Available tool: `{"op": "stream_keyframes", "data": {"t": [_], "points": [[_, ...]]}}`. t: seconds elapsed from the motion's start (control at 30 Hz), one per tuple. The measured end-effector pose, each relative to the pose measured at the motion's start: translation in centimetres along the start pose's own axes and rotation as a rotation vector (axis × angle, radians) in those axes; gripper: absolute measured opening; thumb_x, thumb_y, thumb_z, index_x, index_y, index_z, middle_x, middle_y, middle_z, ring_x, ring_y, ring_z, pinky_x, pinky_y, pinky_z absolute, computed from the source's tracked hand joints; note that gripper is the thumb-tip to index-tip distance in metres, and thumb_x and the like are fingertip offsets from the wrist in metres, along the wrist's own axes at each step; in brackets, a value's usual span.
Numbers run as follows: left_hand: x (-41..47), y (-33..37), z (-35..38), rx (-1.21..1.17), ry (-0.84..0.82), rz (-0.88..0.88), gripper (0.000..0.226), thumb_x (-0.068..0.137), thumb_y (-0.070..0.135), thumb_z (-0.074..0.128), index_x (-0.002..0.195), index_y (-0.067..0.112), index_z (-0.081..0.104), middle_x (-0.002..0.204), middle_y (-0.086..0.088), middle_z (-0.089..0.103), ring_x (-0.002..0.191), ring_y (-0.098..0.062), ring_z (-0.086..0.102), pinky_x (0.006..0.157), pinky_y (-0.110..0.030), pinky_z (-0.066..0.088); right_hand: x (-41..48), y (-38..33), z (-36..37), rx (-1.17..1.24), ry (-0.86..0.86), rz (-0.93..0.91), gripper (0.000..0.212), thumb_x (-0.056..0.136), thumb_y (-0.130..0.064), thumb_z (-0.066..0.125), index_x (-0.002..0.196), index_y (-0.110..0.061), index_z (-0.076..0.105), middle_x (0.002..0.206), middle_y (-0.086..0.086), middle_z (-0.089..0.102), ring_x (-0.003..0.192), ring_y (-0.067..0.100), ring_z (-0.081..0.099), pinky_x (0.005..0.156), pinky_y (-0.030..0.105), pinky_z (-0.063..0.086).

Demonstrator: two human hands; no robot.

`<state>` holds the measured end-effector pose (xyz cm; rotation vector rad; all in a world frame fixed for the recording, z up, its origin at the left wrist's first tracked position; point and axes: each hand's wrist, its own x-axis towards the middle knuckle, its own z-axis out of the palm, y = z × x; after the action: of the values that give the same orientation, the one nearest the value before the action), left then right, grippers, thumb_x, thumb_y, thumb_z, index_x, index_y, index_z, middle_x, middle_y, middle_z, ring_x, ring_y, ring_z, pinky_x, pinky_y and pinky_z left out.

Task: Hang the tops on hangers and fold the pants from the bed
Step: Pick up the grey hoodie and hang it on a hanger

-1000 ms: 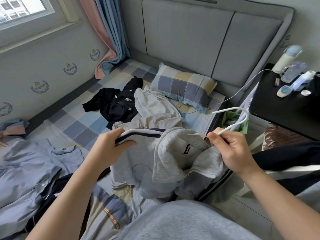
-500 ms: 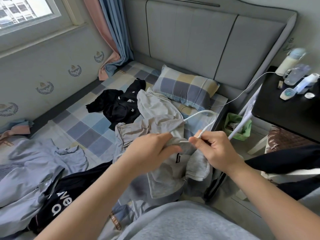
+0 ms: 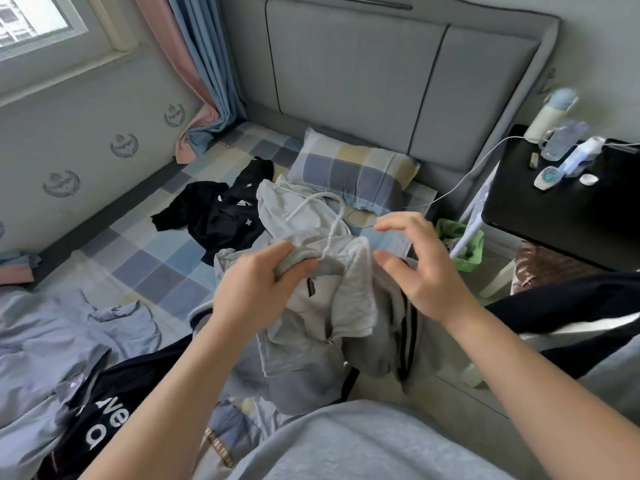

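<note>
as the grey top hangs bunched over the bed, its white hanger hook points toward 12 o'clock; left grip clutches the collar at its base, right grip spread, just beside at 3 o'clock.

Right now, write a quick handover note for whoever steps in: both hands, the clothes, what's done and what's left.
Left hand: grips the collar of the grey collared top, at the base of the white plastic hanger hook.
Right hand: open, fingers spread beside the collar, holding nothing.
Done: the hanger seems to sit inside the neck, only its hook showing; the shoulders are hidden.
Left: settle and hang this top; the black top, pale blue shirt, black garment with white lettering and light grey garment lie loose on the checked bed sheet.
</note>
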<state>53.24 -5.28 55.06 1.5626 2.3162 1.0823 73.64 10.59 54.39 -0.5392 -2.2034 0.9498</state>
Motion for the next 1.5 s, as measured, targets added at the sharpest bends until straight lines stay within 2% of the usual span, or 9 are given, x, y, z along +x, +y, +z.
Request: {"op": "stream_keyframes", "data": {"t": [0.2, 0.47, 0.63, 0.73, 0.87, 1.0, 1.13, 1.37, 1.5], "points": [[-0.4, -0.9, -1.1, -0.097, 0.140, -0.101, 0.042, 0.084, 0.064, 0.056, 0.076, 0.022, 0.061, 0.058, 0.003, 0.053, 0.052, -0.015, 0.046, 0.049, -0.039, 0.044, -3.3, 4.7, -0.7, -0.139, 0.013, 0.421, 0.043, 0.092, -0.028, 0.070, 0.130, -0.016, 0.055, 0.130, 0.000, 0.053, 0.128, 0.019, 0.048, 0.112, 0.046, 0.038], [-0.5, -1.6, -1.8, -0.218, 0.122, -0.084, 0.034, 0.085, 0.055, 0.062, 0.080, 0.022, 0.064, 0.061, 0.002, 0.054, 0.053, -0.011, 0.044, 0.050, -0.035, 0.039, -1.7, 6.9, -1.8, -0.083, 0.052, 0.537, 0.027, 0.095, -0.032, 0.067, 0.114, -0.023, 0.051, 0.104, -0.010, 0.063, 0.099, 0.011, 0.062, 0.086, 0.032, 0.049], [-0.1, -1.6, -2.3, -0.303, 0.176, -0.086, 0.028, 0.087, 0.043, 0.065, 0.075, 0.018, 0.061, 0.062, 0.000, 0.051, 0.053, -0.003, 0.039, 0.048, -0.019, 0.033, -1.3, 8.8, -1.7, -0.087, -0.139, 0.645, 0.005, 0.095, -0.016, 0.067, 0.095, -0.011, 0.066, 0.093, 0.007, 0.069, 0.096, 0.027, 0.066, 0.089, 0.046, 0.051], [0.2, -2.2, -3.1, -0.251, 0.165, -0.068, 0.029, 0.093, 0.034, 0.069, 0.071, 0.021, 0.056, 0.058, 0.003, 0.047, 0.051, -0.003, 0.038, 0.047, -0.019, 0.031, -1.0, 9.9, -2.4, -0.146, -0.039, 0.627, 0.017, 0.097, -0.015, 0.063, 0.087, -0.003, 0.067, 0.088, 0.019, 0.068, 0.083, 0.029, 0.065, 0.083, 0.043, 0.052], [0.2, -3.5, -4.7, -0.177, 0.063, -0.077, 0.040, 0.087, 0.052, 0.062, 0.072, 0.014, 0.062, 0.059, -0.007, 0.049, 0.049, -0.006, 0.038, 0.045, -0.025, 0.031, 1.0, 9.1, -5.3, -0.071, 0.296, 0.514, 0.030, 0.099, -0.012, 0.060, 0.083, -0.037, 0.067, 0.085, -0.019, 0.069, 0.076, -0.019, 0.058, 0.069, 0.001, 0.041], [0.4, -2.9, -4.9, -0.267, 0.060, -0.032, 0.044, 0.092, 0.048, 0.066, 0.074, 0.008, 0.064, 0.060, -0.014, 0.047, 0.050, -0.010, 0.037, 0.046, -0.030, 0.031, 4.1, 7.8, -7.5, -0.015, 0.378, 0.482, 0.024, 0.099, -0.024, 0.054, 0.083, -0.032, 0.069, 0.083, -0.019, 0.070, 0.077, -0.007, 0.057, 0.076, 0.017, 0.044], [0.6, -1.2, -4.1, -0.426, 0.157, 0.036, 0.035, 0.093, 0.028, 0.064, 0.069, 0.003, 0.058, 0.057, -0.007, 0.038, 0.053, -0.006, 0.031, 0.046, -0.024, 0.026, 5.6, 6.1, -6.6, -0.074, 0.167, 0.437, 0.014, 0.102, -0.013, 0.053, 0.103, -0.021, 0.064, 0.109, 0.006, 0.068, 0.098, 0.013, 0.060, 0.087, 0.020, 0.044], [0.5, -1.2, -3.5, -0.443, 0.241, -0.008, 0.030, 0.096, 0.019, 0.065, 0.069, 0.008, 0.060, 0.055, 0.005, 0.037, 0.054, -0.001, 0.032, 0.049, -0.020, 0.027, 2.9, 2.0, -5.3, 0.188, 0.002, 0.322, 0.034, 0.101, -0.044, 0.036, 0.107, -0.026, 0.064, 0.100, 0.000, 0.069, 0.099, 0.004, 0.062, 0.094, 0.020, 0.044], [0.5, -1.6, -3.4, -0.438, 0.266, -0.060, 0.026, 0.096, 0.021, 0.065, 0.073, 0.009, 0.065, 0.055, 0.003, 0.040, 0.055, -0.003, 0.034, 0.048, -0.020, 0.028, 1.3, 3.2, -5.2, 0.128, -0.108, 0.341, 0.028, 0.099, -0.047, 0.054, 0.110, -0.023, 0.064, 0.103, 0.001, 0.068, 0.103, 0.014, 0.063, 0.093, 0.031, 0.046]]}}
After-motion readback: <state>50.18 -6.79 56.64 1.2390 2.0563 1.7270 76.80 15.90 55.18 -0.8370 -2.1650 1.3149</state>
